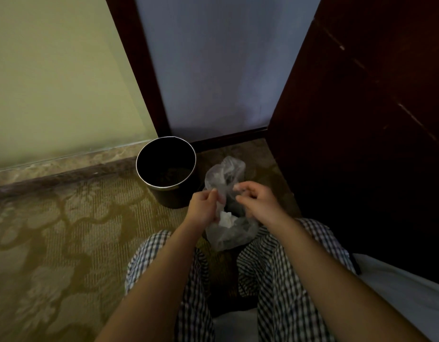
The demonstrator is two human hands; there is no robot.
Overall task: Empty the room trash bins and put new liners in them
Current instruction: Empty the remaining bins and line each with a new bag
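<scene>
**Here: two hands at one bag, one bin beside it**

Plainly, much of the head view is hard to read. The bin's [174, 198] inside is dark, and what lies on its bottom cannot be made out. The bag's [229, 233] near end is hidden between the knees, and both hands are blurred. A white sheet [411, 297] at the near right is cut off by the edge.

There is one bin, one clear bag, one wad of white paper [225, 218] inside it, and two hands. The bag is right of the bin and nearer, apart from it, and its top rises between the hands. The left hand [204, 207] has its fingers curled and pinches the bag's film. The right hand [257, 199] is curled too, with its tips against the plastic, but I cannot tell whether it grips. Checked trousers [275, 280] cover both legs.

The bin stands upright on a patterned olive carpet [65, 230], in the far corner. A green wall [53, 70] with a marbled skirting [65, 161] is on the left, a blue-grey panel [213, 70] stands behind, and a dark wood cabinet [374, 119] is on the right.
</scene>
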